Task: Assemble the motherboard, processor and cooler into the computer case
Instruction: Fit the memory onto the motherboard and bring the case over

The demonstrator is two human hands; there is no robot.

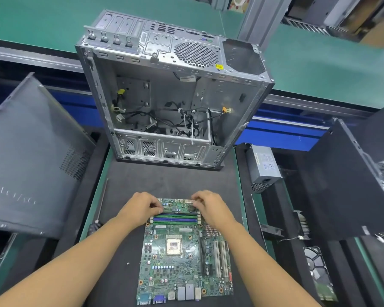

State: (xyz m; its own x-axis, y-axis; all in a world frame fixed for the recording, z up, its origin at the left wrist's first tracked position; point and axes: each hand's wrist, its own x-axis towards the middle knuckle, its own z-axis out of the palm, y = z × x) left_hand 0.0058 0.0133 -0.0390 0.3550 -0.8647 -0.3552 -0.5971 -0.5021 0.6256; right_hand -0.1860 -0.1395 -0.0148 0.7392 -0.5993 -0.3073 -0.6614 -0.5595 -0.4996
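Both hands sit at the far end of the motherboard (177, 262). Left hand (142, 207) has fingers curled onto the far-left corner; right hand (211, 206) is curled over the far-right corner. Memory slots (175, 218) lie directly between the wrists, and the bare processor socket (174, 246) is nearer the person. The board lies flat on a black mat (169, 180). The open computer case (228, 94) lies beyond the fingertips, apart from them. A screwdriver (99, 211) is left of the left hand, and a power supply (264, 167) sits beyond and right of the right hand.
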